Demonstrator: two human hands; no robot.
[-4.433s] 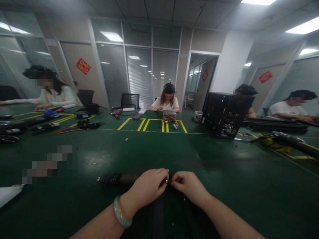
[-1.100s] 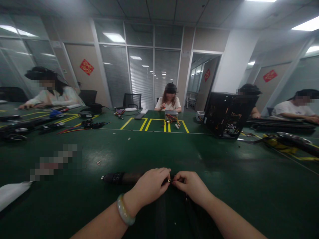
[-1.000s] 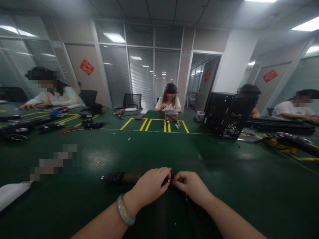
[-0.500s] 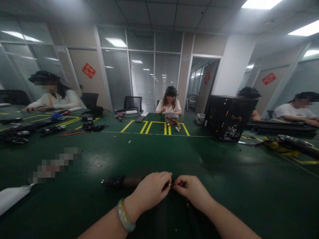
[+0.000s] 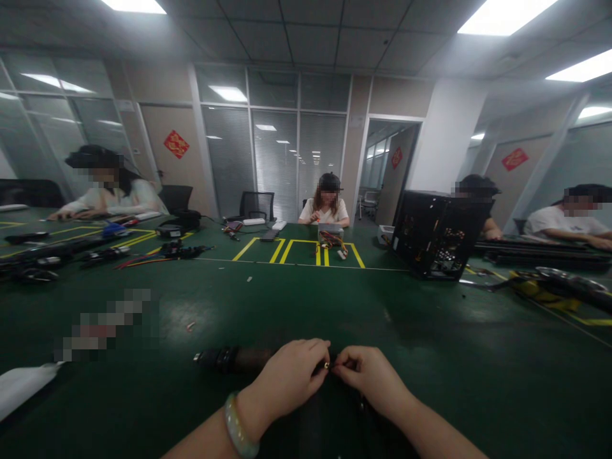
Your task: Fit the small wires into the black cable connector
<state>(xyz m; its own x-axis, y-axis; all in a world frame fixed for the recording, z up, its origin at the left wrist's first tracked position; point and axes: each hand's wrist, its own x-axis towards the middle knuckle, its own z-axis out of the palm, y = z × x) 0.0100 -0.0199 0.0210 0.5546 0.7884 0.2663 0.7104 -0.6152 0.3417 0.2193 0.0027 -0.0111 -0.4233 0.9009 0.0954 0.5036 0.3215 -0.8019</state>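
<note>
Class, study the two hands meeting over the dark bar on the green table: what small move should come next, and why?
Probably hold the dark bar steady with the left hand while the right hand works the small brass-coloured piece in further. Both hands' fingertips meet on it at the bar's end; what it is is too small to tell.

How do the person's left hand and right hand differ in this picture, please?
The left hand has a pale green bracelet at its wrist; the right hand has a bare wrist. The left hand curls over a dark cylindrical tool; the right hand only pinches a small brass part. Both meet at that part.
</note>
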